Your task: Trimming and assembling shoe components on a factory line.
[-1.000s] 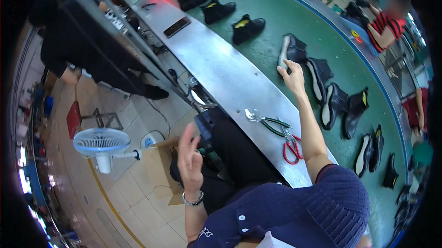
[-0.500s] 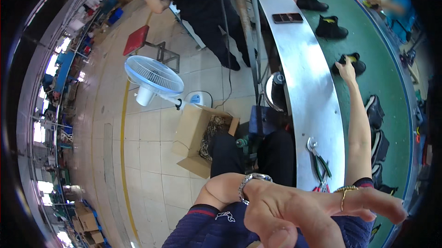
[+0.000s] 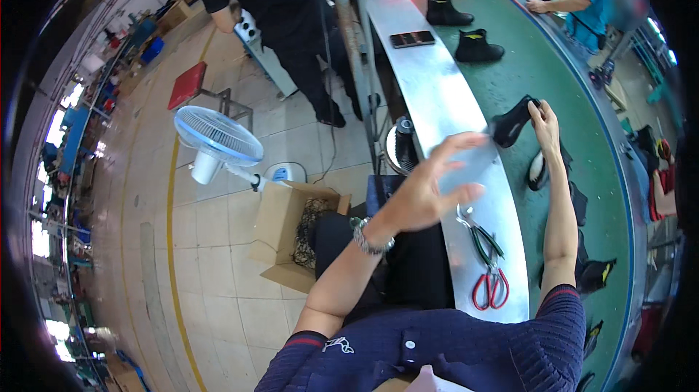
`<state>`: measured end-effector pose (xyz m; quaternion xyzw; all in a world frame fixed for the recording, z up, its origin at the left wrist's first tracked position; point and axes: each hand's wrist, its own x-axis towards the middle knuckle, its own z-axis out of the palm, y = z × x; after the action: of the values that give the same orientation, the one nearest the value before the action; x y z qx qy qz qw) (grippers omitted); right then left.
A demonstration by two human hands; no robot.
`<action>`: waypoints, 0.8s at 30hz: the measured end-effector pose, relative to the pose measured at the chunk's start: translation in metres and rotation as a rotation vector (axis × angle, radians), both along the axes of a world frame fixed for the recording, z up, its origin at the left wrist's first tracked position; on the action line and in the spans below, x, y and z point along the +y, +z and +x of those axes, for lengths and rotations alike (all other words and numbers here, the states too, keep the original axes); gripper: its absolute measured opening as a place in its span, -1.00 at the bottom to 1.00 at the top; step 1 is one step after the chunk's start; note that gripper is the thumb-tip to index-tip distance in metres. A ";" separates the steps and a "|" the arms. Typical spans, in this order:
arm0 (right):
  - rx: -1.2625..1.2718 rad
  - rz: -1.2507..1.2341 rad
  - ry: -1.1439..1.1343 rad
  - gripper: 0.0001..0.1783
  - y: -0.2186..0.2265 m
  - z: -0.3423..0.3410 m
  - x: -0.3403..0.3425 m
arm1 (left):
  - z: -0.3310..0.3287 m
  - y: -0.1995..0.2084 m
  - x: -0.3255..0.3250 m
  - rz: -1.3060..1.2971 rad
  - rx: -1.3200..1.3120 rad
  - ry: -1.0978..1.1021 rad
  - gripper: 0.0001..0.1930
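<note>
The grip of the left hand point(image 3: 422, 199) is spread, thumb and blurred fingers apart, above the silver metal border of a long green-topped table point(image 3: 455, 104). Farther right, the grip of the right hand point(image 3: 545, 124) pinches a black ankle boot point(image 3: 512, 124) by its upper end. This boot is tilted over the table, toe down and to the left, close to the left fingertips; blur hides whether they touch it.

Across the scene from the left, a stool with a red square seat point(image 3: 188, 86) stands on the tiled floor, near a blue-and-white round fan point(image 3: 218, 136). A person in black clothes point(image 3: 280, 21) stands behind them. An open brown cardboard box point(image 3: 280, 221) with dark stringy contents sits beside the seated person's legs.

On the metal border lie a dark rectangular phone point(image 3: 412, 40), metal pliers with green handles point(image 3: 484, 244) and, just below these, red-handled metal scissors point(image 3: 491, 290). Two upright black boots point(image 3: 478, 48) stand apart on the green top. Right of them, a dark boot with a pale sole point(image 3: 537, 172) lies beside the right forearm, and a black boot with yellow lining point(image 3: 593, 274) lies lower down. At the far side is a person in a blue shirt point(image 3: 591, 0).
</note>
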<state>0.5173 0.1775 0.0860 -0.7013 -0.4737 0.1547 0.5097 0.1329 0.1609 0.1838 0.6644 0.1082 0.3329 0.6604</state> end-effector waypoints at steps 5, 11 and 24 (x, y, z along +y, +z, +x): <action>0.239 0.106 0.136 -0.62 0.088 -0.094 -0.075 | 0.025 -0.102 -0.009 0.278 0.382 0.068 0.05; 0.561 0.151 0.251 -0.68 0.116 -0.163 -0.119 | 0.010 -0.108 -0.058 -0.033 0.272 -0.173 -0.16; 0.556 0.060 0.191 -0.71 0.072 -0.209 -0.151 | 0.000 -0.171 -0.073 -0.205 0.354 -0.263 -0.17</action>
<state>0.3087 0.0264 0.1580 -0.5686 -0.3841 0.3743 0.6237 0.1326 0.0883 0.0129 0.6502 0.1680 0.1098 0.7328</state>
